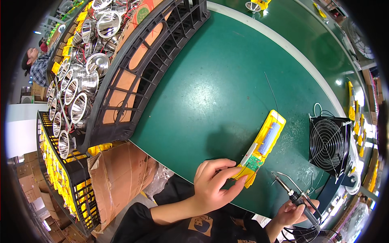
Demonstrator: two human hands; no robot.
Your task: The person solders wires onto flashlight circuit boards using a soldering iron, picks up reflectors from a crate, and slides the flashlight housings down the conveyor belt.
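Near right: right hand (292, 210) gripping soldering iron (298, 198), tip raised beside the work. Near centre: left hand (212, 184), fingers pinching near end of yellow casing (265, 143) with green circuit board (254, 163), flat on green bench (227, 81). Risk: hot tip could slip, scorching plastic or fingers. Right: black fan (329, 142). Far left: crate of silver reflectors (87, 81).

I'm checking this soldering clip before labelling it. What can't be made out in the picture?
- Head view: the near end of the yellow case is covered by the left hand.
- Parts on the green circuit board are too small to tell.
- The soldering iron grip is hidden in the right hand, near the dark rim.
- Items in the crate blur toward the edge.
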